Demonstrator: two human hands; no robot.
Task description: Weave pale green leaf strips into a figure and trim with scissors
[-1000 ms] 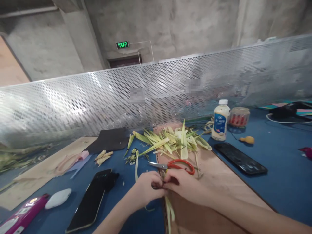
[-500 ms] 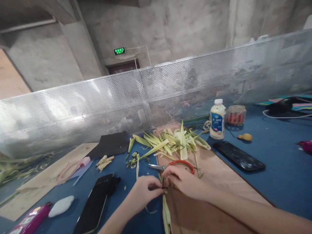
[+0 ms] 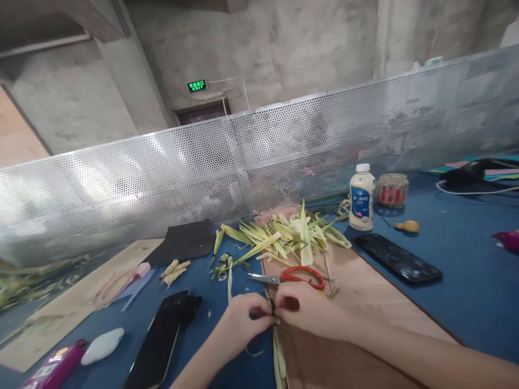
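Observation:
My left hand (image 3: pixel 242 320) and my right hand (image 3: pixel 305 312) meet at the near edge of a brown board (image 3: pixel 367 302). Both pinch the top of a bundle of pale green leaf strips (image 3: pixel 277 356) that trails toward me. Something thin and dark sits between the fingertips; I cannot make out what it is. Red-handled scissors (image 3: pixel 292 276) lie on the board just beyond my right hand. Farther back lies a loose pile of cut green leaves (image 3: pixel 284 236).
A black phone (image 3: pixel 158 340) lies left of my hands, another black phone (image 3: pixel 398 258) on the right. A white bottle (image 3: pixel 360 198), a small jar (image 3: pixel 391 189) and an orange lump (image 3: pixel 408 226) stand behind. A perforated metal screen (image 3: pixel 162 178) borders the blue table.
My right hand drew back from the scissors' handle to meet my left hand at the bundle. The view shifted slightly; my hands stay pinched together on the strips.

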